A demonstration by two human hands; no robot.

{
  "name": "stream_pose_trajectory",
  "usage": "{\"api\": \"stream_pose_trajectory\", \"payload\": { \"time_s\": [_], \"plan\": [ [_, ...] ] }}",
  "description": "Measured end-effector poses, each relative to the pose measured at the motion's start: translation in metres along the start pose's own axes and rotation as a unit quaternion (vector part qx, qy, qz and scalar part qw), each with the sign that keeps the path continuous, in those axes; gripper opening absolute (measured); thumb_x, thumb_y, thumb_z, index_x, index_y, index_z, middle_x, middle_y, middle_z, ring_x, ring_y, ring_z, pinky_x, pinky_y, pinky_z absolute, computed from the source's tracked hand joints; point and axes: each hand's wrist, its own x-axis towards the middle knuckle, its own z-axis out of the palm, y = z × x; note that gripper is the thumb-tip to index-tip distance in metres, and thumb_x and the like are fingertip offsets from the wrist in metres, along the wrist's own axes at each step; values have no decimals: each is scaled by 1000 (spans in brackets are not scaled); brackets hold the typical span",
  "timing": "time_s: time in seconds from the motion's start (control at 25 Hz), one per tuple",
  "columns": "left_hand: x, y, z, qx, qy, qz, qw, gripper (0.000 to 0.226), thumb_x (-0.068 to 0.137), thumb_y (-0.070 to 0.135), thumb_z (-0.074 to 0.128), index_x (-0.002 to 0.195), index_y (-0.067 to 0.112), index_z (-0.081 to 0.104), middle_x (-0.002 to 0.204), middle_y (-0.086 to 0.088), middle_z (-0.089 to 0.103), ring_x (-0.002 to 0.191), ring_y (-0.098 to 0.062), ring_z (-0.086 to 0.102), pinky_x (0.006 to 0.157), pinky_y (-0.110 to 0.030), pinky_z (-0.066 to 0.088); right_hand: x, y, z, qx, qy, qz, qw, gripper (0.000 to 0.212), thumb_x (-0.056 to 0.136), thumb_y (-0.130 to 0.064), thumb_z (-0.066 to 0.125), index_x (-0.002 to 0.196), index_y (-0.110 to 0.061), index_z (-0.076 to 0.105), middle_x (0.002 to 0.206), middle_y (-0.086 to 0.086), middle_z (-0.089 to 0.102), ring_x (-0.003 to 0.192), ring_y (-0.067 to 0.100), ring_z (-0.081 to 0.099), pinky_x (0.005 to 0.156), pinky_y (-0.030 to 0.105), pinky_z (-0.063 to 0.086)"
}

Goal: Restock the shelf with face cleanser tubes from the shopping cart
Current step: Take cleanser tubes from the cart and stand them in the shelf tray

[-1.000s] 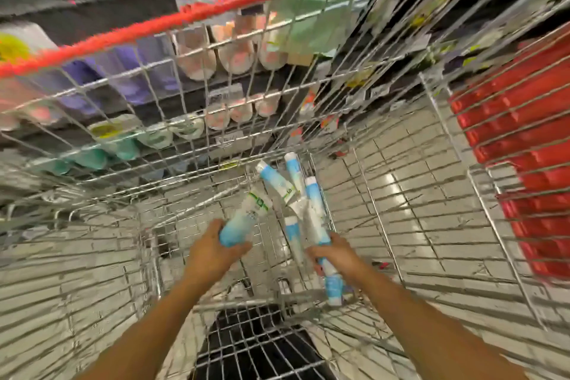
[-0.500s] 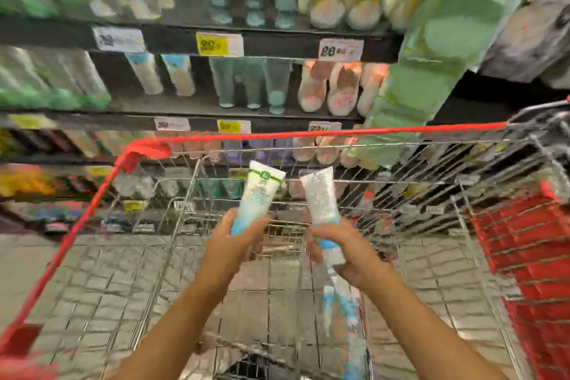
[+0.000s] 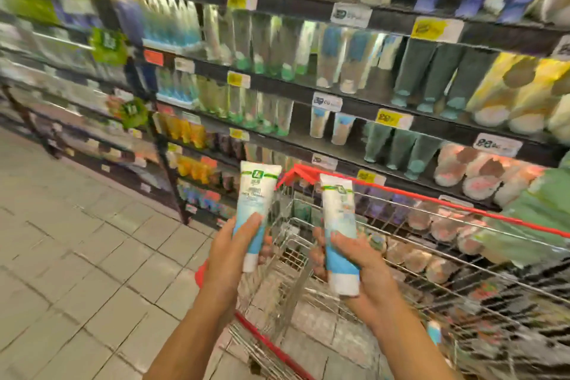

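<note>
**A:** Why are both tubes held upright with the caps down?

**B:** I judge it is so they can go straight onto the shelf (image 3: 345,167) standing on their caps, the way the pale tubes (image 3: 342,129) stand there just above centre. The left grip (image 3: 229,251) is wrapped round the lower half of the left tube (image 3: 259,194), with the thumb across its front. The right grip (image 3: 367,268) is clasped on the right tube (image 3: 337,216) near its cap.

**A:** Where are the two tubes?

**B:** They are at the centre of the frame, raised over the near corner of the cart (image 3: 431,199). They are apart from each other and not yet at the shelf.

**A:** How do they look?

**B:** Each is white at the flat crimped top, with a green band and a logo. The colour fades to blue lower down and ends in a white cap. They look like soft plastic, so a hard squeeze would probably dent them. A spare tube (image 3: 433,332) lies in the cart at lower right.
</note>
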Motion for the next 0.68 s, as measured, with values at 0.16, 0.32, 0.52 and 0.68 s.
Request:
{"api": "stream_pose_trajectory", "payload": {
  "time_s": [0.16,0.32,0.52,0.68],
  "plan": [
    [-1,47,-89,48,57,38,997,48,64,53,63,95,17,65,65,5,66,57,-4,61,44,-18,47,39,45,80,-70,-32,-37,996,55,67,-19,77,115,-10,51,78,11,60,50,19,55,44,25,49],
    [8,89,-179,101,97,59,988,49,62,58,60,95,23,66,73,5,67,62,-2,63,49,-19,48,73,94,162,-91,-77,-54,991,45,72,-24,71,110,-11,51,74,12,59,49,21,54,44,27,47],
    [37,131,-247,81,114,86,986,49,63,57,61,95,20,66,77,-1,69,61,-7,64,49,-20,50,117,128,236,-98,-104,-68,987,37,77,-26,67,109,-12,55,75,13,59,49,22,54,45,26,46],
    [90,168,-265,94,107,142,980,47,66,59,59,91,19,67,69,2,69,60,-7,64,50,-19,49,171,118,280,-129,-121,-93,980,29,77,-26,67,100,-12,58,72,12,58,46,20,53,43,25,45]
  ]
}}
